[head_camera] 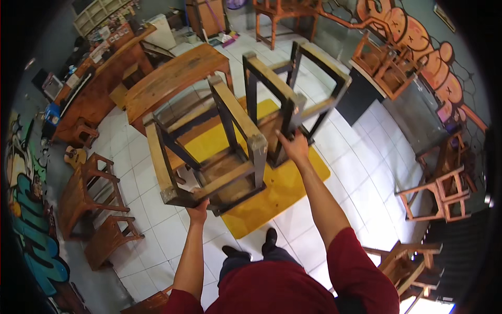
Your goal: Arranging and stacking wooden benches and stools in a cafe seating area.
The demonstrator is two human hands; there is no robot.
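Two wooden stools with dark frames and pale leg faces are upside down in front of me, legs pointing up. My left hand (197, 209) grips the low near side of the left stool (225, 172). Around a dark part of the right stool (288, 88), low beside its near leg, my right hand (295, 147) is closed; its fingers are partly hidden. Both stools are over a yellow tabletop (288, 196), and I cannot tell how much of their weight rests on it.
A brown wooden table (178, 76) stands just beyond the stools. To the left are more wooden stools (111, 239) and an acoustic guitar (75, 156). Other stools (439, 196) line the right wall. At the back left runs a wooden counter (92, 92) bearing boxes.
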